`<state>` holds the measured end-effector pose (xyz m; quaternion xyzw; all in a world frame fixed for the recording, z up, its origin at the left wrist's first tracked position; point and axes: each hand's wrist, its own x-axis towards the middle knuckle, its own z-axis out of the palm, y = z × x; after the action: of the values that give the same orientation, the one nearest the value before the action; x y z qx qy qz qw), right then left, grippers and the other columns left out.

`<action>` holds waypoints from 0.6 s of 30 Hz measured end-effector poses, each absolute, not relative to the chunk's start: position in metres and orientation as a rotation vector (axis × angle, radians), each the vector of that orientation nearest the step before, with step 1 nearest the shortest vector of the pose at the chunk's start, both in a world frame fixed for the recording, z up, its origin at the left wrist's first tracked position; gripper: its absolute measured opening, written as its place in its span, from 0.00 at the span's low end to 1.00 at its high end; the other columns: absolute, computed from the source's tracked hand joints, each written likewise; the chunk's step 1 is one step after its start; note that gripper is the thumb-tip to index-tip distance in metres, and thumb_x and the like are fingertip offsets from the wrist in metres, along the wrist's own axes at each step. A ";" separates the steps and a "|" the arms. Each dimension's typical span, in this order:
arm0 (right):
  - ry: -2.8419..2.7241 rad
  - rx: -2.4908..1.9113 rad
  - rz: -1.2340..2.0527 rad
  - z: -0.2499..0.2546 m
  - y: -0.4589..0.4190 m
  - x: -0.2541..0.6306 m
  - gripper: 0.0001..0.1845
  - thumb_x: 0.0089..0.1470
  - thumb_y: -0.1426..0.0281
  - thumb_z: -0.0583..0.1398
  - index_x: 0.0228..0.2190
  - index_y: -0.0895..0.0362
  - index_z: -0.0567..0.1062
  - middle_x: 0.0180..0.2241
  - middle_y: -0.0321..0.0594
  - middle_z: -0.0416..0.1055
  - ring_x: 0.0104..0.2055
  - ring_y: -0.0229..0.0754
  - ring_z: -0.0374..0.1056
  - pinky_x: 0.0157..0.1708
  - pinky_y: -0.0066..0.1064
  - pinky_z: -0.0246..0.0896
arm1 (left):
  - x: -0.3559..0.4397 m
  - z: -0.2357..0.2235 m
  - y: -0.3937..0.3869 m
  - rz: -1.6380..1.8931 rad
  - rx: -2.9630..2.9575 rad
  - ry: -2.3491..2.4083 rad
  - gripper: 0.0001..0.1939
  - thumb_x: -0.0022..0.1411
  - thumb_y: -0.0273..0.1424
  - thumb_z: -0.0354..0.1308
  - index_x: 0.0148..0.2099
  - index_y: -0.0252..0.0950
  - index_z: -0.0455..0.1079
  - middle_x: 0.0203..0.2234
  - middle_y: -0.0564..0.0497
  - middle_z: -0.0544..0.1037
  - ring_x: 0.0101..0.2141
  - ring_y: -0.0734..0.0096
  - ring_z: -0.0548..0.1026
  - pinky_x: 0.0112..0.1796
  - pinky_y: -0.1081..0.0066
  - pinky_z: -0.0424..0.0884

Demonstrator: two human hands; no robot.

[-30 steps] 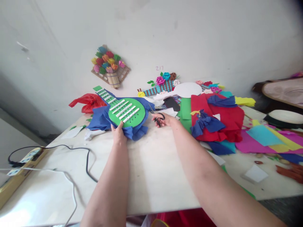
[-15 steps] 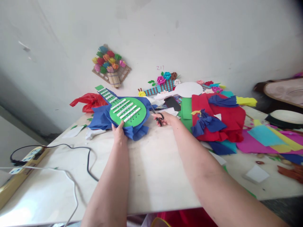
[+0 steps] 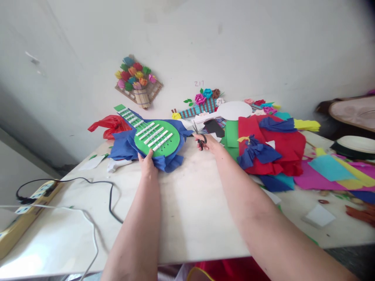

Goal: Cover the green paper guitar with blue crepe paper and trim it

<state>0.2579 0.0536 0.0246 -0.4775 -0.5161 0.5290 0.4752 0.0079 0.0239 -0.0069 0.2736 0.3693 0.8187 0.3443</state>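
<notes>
1. Guitar-shaped craft (image 3: 155, 137): green face up, on blue paper (image 3: 121, 147), left of center on the far part of the table (image 3: 193, 218).
2. Long axis diagonal: neck points far left toward the wall, round body at the near-right end. Thin strings run along the axis; white bars lie across it. Dead flat or slightly tilted, can't tell.
3. Left hand (image 3: 148, 163): closed on the body's near edge, thumb on top, other fingers mostly hidden below.
4. Right hand (image 3: 208, 143): just right of the body, fingers curled around black-handled scissors (image 3: 200, 143). Blades point away and slightly left, looks a little parted.
5. Blue paper's pointed corner reaches the right fingertips; pinched or only touching, can't tell.
6. Blue paper spreads past the body on both sides, crumpled at the near edge.
7. Nearby: red plastic bag (image 3: 113, 125) beside the neck, white paddle-shaped cutout (image 3: 236, 111) beyond the right hand, dark phone (image 3: 214, 128) nearer, red paper (image 3: 285, 146) further right.
</notes>
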 end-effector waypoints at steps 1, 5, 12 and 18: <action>-1.226 -1.131 1.232 0.025 0.054 0.259 0.21 0.51 0.53 0.61 0.29 0.61 0.69 0.14 0.36 0.66 0.12 0.31 0.61 0.07 0.19 0.40 | 0.007 -0.007 0.024 2.134 0.714 0.955 0.20 0.48 0.20 0.59 0.44 0.43 0.66 0.40 0.53 0.76 0.40 0.76 0.75 0.44 0.70 0.71; -1.140 -1.028 1.082 0.026 0.053 0.263 0.19 0.53 0.55 0.60 0.30 0.61 0.69 0.14 0.33 0.65 0.12 0.29 0.59 0.08 0.19 0.41 | 0.006 -0.009 0.025 2.151 0.750 0.969 0.21 0.49 0.21 0.59 0.46 0.43 0.66 0.42 0.51 0.75 0.42 0.73 0.75 0.45 0.69 0.71; -1.656 -1.106 1.461 0.023 0.050 0.268 0.20 0.50 0.55 0.62 0.28 0.62 0.71 0.13 0.34 0.66 0.11 0.30 0.58 0.08 0.19 0.41 | 0.004 -0.010 0.026 2.153 0.761 0.985 0.22 0.48 0.22 0.59 0.46 0.44 0.66 0.40 0.52 0.76 0.43 0.73 0.75 0.44 0.69 0.71; -1.750 -1.263 1.510 0.027 0.048 0.266 0.24 0.49 0.51 0.61 0.28 0.62 0.70 0.11 0.35 0.64 0.09 0.31 0.57 0.07 0.20 0.38 | 0.005 -0.008 0.025 2.150 0.763 0.961 0.22 0.47 0.21 0.59 0.45 0.44 0.66 0.39 0.51 0.76 0.42 0.73 0.75 0.44 0.69 0.71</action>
<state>0.2664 0.0476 0.0267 -0.4642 -0.6431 0.5548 0.2513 0.0048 0.0251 -0.0081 0.2914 0.3667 0.8209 0.3268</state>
